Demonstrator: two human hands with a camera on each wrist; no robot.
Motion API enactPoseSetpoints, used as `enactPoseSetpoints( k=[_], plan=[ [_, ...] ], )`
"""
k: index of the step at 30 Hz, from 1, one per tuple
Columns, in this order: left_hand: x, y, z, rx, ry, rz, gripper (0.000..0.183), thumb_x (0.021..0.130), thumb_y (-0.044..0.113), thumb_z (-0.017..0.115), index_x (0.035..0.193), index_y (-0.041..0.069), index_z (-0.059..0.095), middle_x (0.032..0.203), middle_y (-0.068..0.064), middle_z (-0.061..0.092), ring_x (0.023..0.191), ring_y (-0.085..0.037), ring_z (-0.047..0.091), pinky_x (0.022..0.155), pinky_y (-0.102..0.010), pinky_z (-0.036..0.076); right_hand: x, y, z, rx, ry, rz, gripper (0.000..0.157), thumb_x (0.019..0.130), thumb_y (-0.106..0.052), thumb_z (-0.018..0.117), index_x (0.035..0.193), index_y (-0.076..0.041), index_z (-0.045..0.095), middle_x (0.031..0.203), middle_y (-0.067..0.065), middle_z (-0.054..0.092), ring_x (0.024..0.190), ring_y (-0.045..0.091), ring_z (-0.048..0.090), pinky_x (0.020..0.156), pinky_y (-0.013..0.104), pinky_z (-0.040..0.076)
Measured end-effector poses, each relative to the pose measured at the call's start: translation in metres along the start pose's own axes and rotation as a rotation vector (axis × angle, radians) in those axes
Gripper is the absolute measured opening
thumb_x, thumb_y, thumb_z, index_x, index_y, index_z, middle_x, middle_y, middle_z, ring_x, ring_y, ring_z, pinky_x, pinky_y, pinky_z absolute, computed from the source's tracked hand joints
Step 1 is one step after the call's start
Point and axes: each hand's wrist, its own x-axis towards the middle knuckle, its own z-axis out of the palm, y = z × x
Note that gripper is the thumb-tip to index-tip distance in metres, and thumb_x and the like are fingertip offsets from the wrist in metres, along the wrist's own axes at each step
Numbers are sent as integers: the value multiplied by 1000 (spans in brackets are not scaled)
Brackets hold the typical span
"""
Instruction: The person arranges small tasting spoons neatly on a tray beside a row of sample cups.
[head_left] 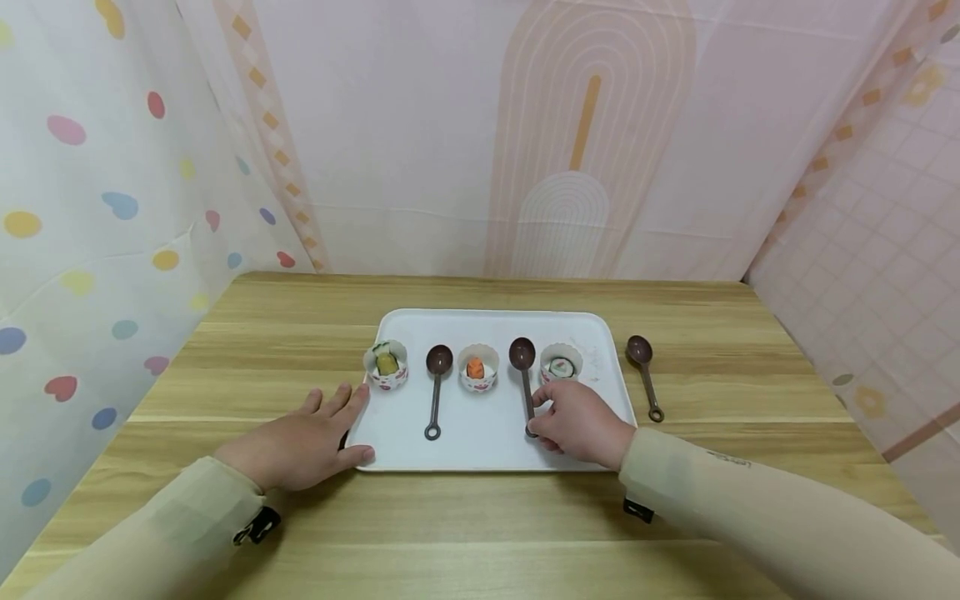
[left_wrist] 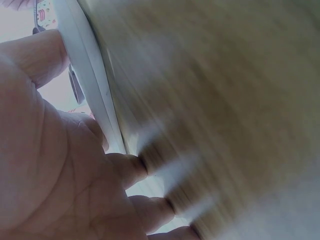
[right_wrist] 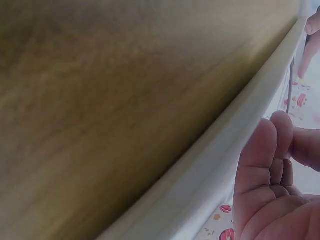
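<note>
A white tray (head_left: 480, 454) lies on the wooden table. Near its right half my right hand (head_left: 581, 423) pinches the ring end of a brown spoon (head_left: 522, 354), whose round bowl points away from me. Another brown spoon (head_left: 435, 392) lies further left on the tray. My left hand (head_left: 300, 442) rests at the tray's left edge, fingers straight, with the thumb over the rim. Three patterned paper cups stand in a row: a left cup (head_left: 390, 382) with a yellow-green piece, a middle cup (head_left: 478, 384) with an orange piece, and a right cup (head_left: 551, 354) with a white round piece.
A third brown spoon (head_left: 647, 375) lies on the table (head_left: 480, 533) just right of the tray. Patterned curtains (head_left: 405, 150) hang behind the table and along both sides.
</note>
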Motion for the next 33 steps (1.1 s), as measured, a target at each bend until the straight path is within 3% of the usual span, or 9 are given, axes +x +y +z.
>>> enactPoseSetpoints(
  k=[15,33],
  plan=[
    [0,-1,2,4,4,-1,100,102,70,49,168,2,17,169,-36,22,146,-72,19,114,-75,34,6,-2,7,-77,1,8,18,93,-5,72,111,0,71,54,-1,61,48,9,50,51,22,40],
    [0,0,1,0,1,-6,99,103,69,49,168,3,16,169,-35,21,147,-72,17,114,-76,33,9,-4,9,-97,2,39,14,94,-7,75,107,-2,72,55,0,63,50,9,52,49,21,41]
  ],
)
